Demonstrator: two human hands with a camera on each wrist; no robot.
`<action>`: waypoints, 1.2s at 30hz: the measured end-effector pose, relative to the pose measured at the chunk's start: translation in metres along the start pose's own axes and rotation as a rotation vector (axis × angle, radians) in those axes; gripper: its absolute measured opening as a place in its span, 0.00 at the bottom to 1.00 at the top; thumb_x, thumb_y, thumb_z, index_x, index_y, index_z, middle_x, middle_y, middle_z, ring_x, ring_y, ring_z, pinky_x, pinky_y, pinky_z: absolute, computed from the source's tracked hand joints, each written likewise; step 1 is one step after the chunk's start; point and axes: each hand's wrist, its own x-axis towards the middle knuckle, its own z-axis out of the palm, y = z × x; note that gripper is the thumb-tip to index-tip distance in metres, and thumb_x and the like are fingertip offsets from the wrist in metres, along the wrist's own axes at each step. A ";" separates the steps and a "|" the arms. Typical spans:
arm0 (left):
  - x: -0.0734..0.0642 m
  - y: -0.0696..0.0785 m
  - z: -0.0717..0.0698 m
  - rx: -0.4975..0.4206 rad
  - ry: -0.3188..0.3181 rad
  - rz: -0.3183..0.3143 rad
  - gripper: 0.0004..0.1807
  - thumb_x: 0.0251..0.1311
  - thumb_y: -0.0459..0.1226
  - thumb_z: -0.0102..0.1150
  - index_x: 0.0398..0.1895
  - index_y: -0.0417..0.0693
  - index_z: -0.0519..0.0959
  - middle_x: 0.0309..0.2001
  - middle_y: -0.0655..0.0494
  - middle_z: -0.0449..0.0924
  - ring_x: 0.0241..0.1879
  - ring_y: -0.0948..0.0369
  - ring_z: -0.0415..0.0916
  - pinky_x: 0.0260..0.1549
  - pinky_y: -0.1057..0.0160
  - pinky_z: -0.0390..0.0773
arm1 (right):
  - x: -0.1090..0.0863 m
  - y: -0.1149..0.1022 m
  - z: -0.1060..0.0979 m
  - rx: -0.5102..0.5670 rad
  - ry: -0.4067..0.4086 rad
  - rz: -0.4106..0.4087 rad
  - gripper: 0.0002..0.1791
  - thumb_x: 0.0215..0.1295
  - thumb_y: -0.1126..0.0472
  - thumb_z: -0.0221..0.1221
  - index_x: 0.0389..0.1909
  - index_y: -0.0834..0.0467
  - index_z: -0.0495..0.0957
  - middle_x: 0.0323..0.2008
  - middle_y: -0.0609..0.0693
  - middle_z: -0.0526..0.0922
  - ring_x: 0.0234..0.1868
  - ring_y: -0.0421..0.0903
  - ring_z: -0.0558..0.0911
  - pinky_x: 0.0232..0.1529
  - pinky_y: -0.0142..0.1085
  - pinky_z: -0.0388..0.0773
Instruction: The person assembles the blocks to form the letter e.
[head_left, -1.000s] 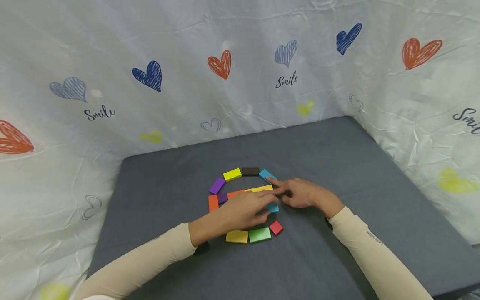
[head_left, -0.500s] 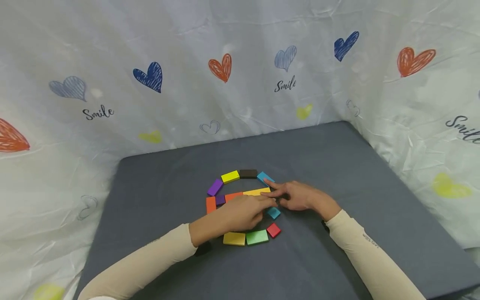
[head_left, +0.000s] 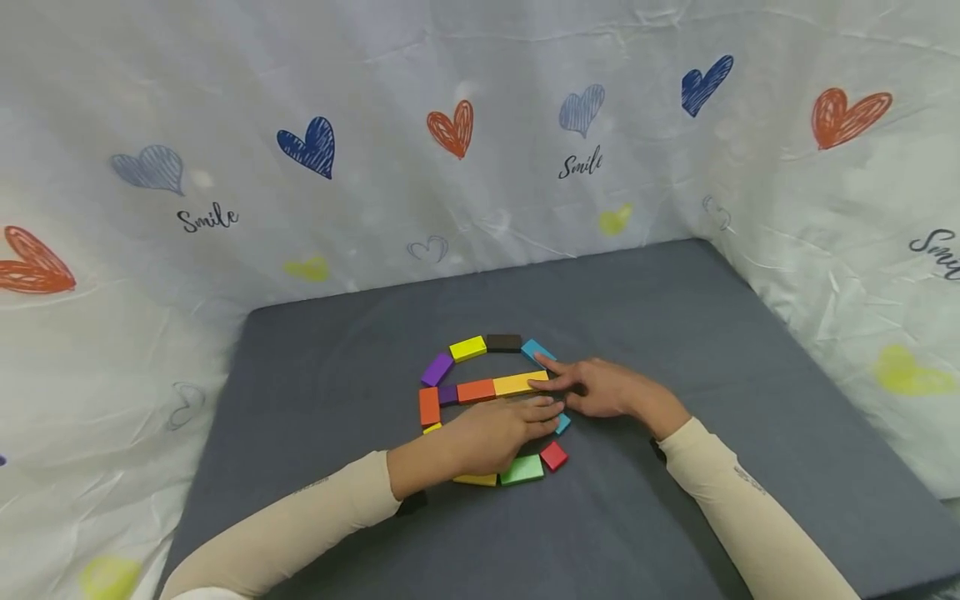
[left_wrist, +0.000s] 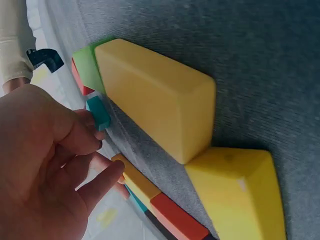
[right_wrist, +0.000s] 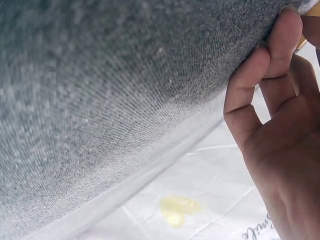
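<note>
Flat coloured blocks form a rounded outline with a bar across it. My left hand [head_left: 502, 429] reaches over the middle, its fingers at a small blue block [head_left: 562, 423] on the right side. In the left wrist view, thumb and a finger close about that block [left_wrist: 98, 112]. My right hand [head_left: 615, 389] has one fingertip at the upper blue block [head_left: 537, 352] and another on the right end of the long yellow block [head_left: 517, 383]. In the right wrist view, the other fingers of the hand [right_wrist: 280, 115] bend down near the cloth.
Beside the yellow block lie an orange block [head_left: 476, 391] and a small purple block [head_left: 447, 395]. A black block [head_left: 504, 343] is at the top, green [head_left: 522, 471] and red [head_left: 554, 456] blocks at the bottom. Grey cloth [head_left: 660, 317] covers the table; a heart-print curtain [head_left: 495, 75] stands behind.
The small blue block on the right has turned and shifted outward, toward the red block. My left hand has moved rightward with its fingers stretched further; my right hand stays nearly in place.
</note>
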 end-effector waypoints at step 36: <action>0.000 0.001 0.004 -0.092 0.032 0.028 0.34 0.77 0.35 0.52 0.82 0.66 0.64 0.80 0.65 0.64 0.78 0.60 0.62 0.71 0.53 0.70 | 0.000 0.002 0.004 0.012 0.006 0.006 0.35 0.74 0.66 0.56 0.75 0.31 0.71 0.83 0.38 0.54 0.12 0.37 0.59 0.25 0.33 0.68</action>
